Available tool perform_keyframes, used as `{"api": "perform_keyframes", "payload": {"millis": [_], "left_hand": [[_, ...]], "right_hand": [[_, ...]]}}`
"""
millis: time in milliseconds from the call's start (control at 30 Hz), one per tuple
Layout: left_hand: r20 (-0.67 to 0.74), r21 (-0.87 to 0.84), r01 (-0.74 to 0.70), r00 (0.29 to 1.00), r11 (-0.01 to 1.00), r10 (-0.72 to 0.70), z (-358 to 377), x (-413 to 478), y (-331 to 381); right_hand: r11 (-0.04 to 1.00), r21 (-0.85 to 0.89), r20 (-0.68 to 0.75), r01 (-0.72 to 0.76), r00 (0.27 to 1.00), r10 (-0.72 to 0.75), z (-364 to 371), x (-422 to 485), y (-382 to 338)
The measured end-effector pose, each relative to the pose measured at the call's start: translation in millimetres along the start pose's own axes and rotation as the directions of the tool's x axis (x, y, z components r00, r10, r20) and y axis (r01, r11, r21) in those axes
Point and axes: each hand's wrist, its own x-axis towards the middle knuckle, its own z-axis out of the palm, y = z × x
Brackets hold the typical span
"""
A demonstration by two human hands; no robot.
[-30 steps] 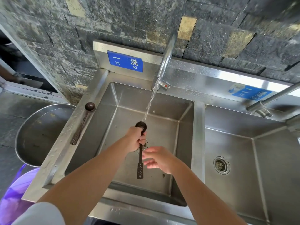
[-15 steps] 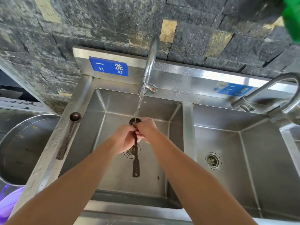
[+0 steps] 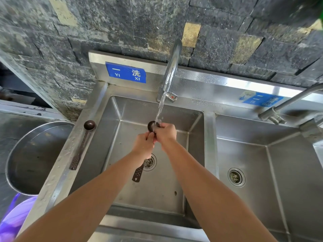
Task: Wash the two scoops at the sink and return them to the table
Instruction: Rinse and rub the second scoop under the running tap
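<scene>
Head view: the first scoop (image 3: 151, 126) is being rinsed under the tap stream (image 3: 160, 109) over the left basin (image 3: 122, 110). Its handle is gripped in the closed left hand (image 3: 144, 145), while its bowl is pinched by the right hand (image 3: 165, 132) fingers. The second scoop (image 3: 81, 145) lies unwashed on the sink's left rim; it should be washed next.

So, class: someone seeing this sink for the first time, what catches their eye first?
Both hands, left hand and right hand, clasp a dark scoop under the running tap over the left basin. A second scoop lies on the basin's left rim, and a blue sign sits behind it.
</scene>
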Motion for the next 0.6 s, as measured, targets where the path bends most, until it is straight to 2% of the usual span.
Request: {"api": "perform_keyframes", "payload": {"millis": [33, 67, 133, 200, 267, 333, 400, 433, 467, 500, 533, 600], "left_hand": [[-0.007, 0.004, 0.007, 1.0, 1.0, -0.007, 0, 0, 2], [-0.006, -0.013, 0.021, 1.0, 1.0, -0.021, -1, 0, 5], [-0.002, -0.06, 0.059, 0.998, 0.996, -0.059, -3, -1, 8], [0.014, -0.101, 0.086, 0.996, 0.991, -0.085, -4, -4, 11], [0.02, -0.144, 0.104, 0.995, 0.984, -0.102, 0, -7, 14], [0.026, -0.168, 0.112, 0.994, 0.979, -0.109, 5, -9, 16], [0.018, -0.134, 0.102, 0.995, 0.986, -0.1, 6, -9, 15], [0.009, -0.09, 0.089, 0.996, 0.992, -0.089, 4, -8, 13], [0.003, -0.027, 0.069, 0.998, 0.997, -0.069, 2, -7, 12], [0.0, 0.043, 0.04, 0.999, 0.998, -0.04, -2, -6, 11], [-0.002, 0.112, 0.011, 1.0, 0.994, -0.011, -6, -6, 9], [-0.029, 0.226, -0.023, 0.999, 0.974, 0.031, -13, -5, 8]], "right_hand": [[1.0, -0.022, 0.001, 0.019, 1.0, -0.019, -2, 0, -2], [0.999, 0.046, 0.074, 0.005, 0.997, -0.009, -5, 1, -5], [0.931, 0.334, 0.337, -0.145, 0.941, 0.026, -13, -1, -13], [0.846, 0.475, 0.45, -0.241, 0.893, 0.001, -16, -3, -16], [0.822, 0.507, 0.427, -0.259, 0.904, 0.022, -12, -2, -14], [0.882, 0.432, 0.304, -0.19, 0.951, 0.056, -6, 0, -9], [0.991, 0.132, 0.095, -0.007, 0.995, -0.006, 0, 6, -2], [0.996, -0.018, 0.007, 0.082, 0.997, -0.082, -1, 8, 0], [0.985, -0.098, -0.025, 0.145, 0.989, -0.148, -2, 7, 0], [0.98, -0.114, -0.014, 0.163, 0.986, -0.165, -4, 7, 0], [0.991, -0.038, 0.043, 0.125, 0.991, -0.123, -6, 7, 0], [0.957, 0.277, 0.273, -0.089, 0.962, 0.011, -10, 3, -3]]}}
